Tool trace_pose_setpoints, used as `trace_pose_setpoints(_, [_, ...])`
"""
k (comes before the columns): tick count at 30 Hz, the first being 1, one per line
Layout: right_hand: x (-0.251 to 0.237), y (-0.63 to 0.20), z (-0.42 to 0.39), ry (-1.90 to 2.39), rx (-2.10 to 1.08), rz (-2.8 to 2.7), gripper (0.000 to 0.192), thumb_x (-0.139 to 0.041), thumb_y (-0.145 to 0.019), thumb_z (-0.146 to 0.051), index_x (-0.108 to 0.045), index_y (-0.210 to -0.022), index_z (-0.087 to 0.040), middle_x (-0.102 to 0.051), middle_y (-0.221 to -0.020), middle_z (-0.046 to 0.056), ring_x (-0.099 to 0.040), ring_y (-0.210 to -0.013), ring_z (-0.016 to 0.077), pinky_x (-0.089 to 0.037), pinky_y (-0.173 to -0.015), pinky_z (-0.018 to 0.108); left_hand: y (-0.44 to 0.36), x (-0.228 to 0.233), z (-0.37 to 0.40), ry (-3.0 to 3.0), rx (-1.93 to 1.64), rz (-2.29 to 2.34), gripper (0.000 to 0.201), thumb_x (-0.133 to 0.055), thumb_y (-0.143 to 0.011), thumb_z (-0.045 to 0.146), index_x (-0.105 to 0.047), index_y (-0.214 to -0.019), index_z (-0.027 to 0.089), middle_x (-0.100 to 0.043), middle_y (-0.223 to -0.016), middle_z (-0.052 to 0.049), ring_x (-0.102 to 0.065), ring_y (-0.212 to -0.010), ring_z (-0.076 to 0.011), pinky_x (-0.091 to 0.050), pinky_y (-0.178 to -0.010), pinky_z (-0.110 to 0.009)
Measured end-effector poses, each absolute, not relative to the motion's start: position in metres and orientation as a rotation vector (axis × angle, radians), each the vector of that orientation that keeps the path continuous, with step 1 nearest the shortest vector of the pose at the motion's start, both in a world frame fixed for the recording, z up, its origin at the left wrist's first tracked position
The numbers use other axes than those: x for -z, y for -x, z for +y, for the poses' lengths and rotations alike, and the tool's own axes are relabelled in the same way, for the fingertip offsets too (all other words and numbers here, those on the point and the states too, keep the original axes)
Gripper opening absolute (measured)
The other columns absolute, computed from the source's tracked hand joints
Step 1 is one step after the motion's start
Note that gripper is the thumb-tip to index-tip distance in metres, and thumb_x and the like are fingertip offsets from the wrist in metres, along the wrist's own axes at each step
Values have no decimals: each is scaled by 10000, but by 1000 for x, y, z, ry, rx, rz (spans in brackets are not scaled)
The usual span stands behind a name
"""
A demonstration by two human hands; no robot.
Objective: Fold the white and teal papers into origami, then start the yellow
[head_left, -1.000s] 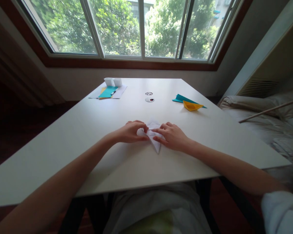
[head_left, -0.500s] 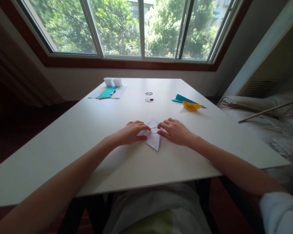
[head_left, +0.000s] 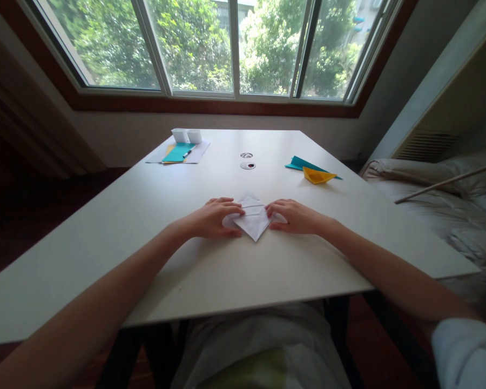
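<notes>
A folded white paper (head_left: 254, 219) lies on the table in front of me, diamond-shaped with one point toward me and crease lines across its upper half. My left hand (head_left: 218, 218) is at its left corner, fingertips on top of the paper and thumb lower down by the left edge. On the opposite side, my right hand (head_left: 294, 216) grips the right corner between curled fingers and thumb. Part of each side corner is hidden by my hands.
On the white table (head_left: 210, 275), a yellow paper boat (head_left: 318, 175) and a teal folded paper (head_left: 305, 163) sit at the right. Teal sheets (head_left: 178, 152), a pen (head_left: 188, 154) and white boxes (head_left: 187, 135) stand far left. Two round discs (head_left: 248, 166) lie at centre.
The white paper has turned slightly, its near point swinging left and away from me. My right hand has shifted right to the paper's corner, and my left hand slightly left, uncovering more of it.
</notes>
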State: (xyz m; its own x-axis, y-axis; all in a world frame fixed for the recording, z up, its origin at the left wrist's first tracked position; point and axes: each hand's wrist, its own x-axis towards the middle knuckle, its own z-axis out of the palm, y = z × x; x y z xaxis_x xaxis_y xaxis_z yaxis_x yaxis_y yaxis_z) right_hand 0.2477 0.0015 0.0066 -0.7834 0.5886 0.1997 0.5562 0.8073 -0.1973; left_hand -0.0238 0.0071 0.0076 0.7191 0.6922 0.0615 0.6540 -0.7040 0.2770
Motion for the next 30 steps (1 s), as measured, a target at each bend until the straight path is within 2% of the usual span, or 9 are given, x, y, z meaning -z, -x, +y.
trace_pose_setpoints(4, [-5,-247,1,863,-218,-2732,279,-532,-822,-352,-575,-1047,-193,-649,-1016,85,-592,-941,203,-410,-847,354,24,-7,8,-2688,-260,1039,565,-593,-690,565,-565,-1172,272,-529,-1264,-58,-370,-1233,-288,-279,-1017,-412])
trace_pose_setpoints(12, [-6,-246,2,891,-154,-2735,287,-516,-832,-355,-595,-1046,-180,-667,-963,88,-603,-909,203,-408,-824,338,26,-6,9,-2702,-253,1020,555,-550,-721,581,-561,-1177,265,-530,-1261,-67,-369,-1237,-283,-286,-1011,-403])
trace_pose_setpoints(21, [-3,-242,2,825,83,-2741,285,-394,-903,-328,-643,-946,-197,-674,-931,79,-590,-913,185,-385,-816,317,25,-7,9,-2658,-276,1011,574,-584,-693,584,-572,-1168,261,-533,-1257,-74,-381,-1227,-283,-287,-1013,-397])
trace_pose_setpoints(25, [1,-240,3,778,175,-2695,291,-377,-910,-314,-639,-892,-188,-677,-880,72,-599,-832,169,-395,-778,295,24,-11,6,-2694,-239,1023,575,-532,-722,606,-559,-1177,255,-533,-1256,-71,-388,-1217,-283,-289,-1002,-409])
trace_pose_setpoints(30, [3,-237,4,903,106,-2492,242,-393,-902,-279,-609,-871,-175,-673,-774,53,-601,-716,152,-405,-713,265,18,-15,5,-2737,-223,1046,526,-512,-741,594,-576,-1130,245,-570,-1201,-64,-442,-1162,-276,-323,-964,-384])
